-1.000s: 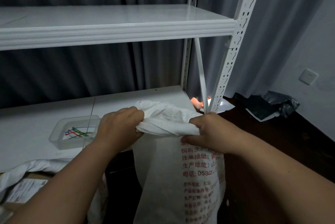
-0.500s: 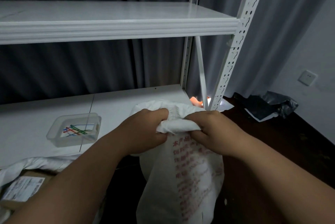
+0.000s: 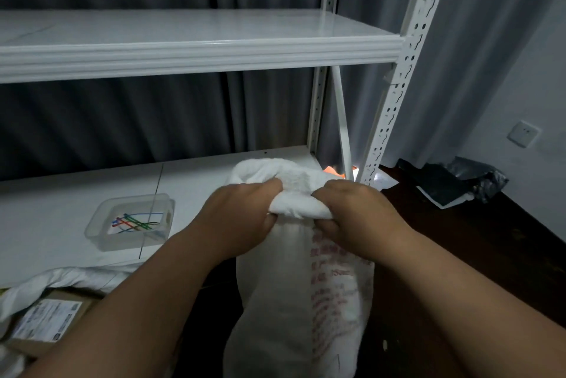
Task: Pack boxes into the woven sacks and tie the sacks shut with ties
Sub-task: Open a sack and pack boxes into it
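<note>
A white woven sack (image 3: 275, 301) with red print stands on the dark floor in front of the shelf. Its mouth is bunched into a thick roll at the top. My left hand (image 3: 242, 218) grips the left side of that bunched neck and my right hand (image 3: 355, 215) grips the right side, knuckles almost meeting. What is inside the sack is hidden. A clear plastic tray (image 3: 101, 236) holding several coloured ties (image 3: 134, 223) sits on the lower shelf to the left. A cardboard box (image 3: 46, 319) with a label lies in a second white sack (image 3: 70, 278) at the bottom left.
A white metal rack frames the scene: its upper shelf (image 3: 196, 53) runs across at head height, and a perforated upright (image 3: 398, 86) stands just behind the sack. Dark plastic bags (image 3: 453, 181) lie on the floor at the right, near a wall socket (image 3: 523, 134).
Both hands have drawn together along the sack's mouth, gathering the wide opening into a tight bunch. The sack's neck is narrower now than a second ago.
</note>
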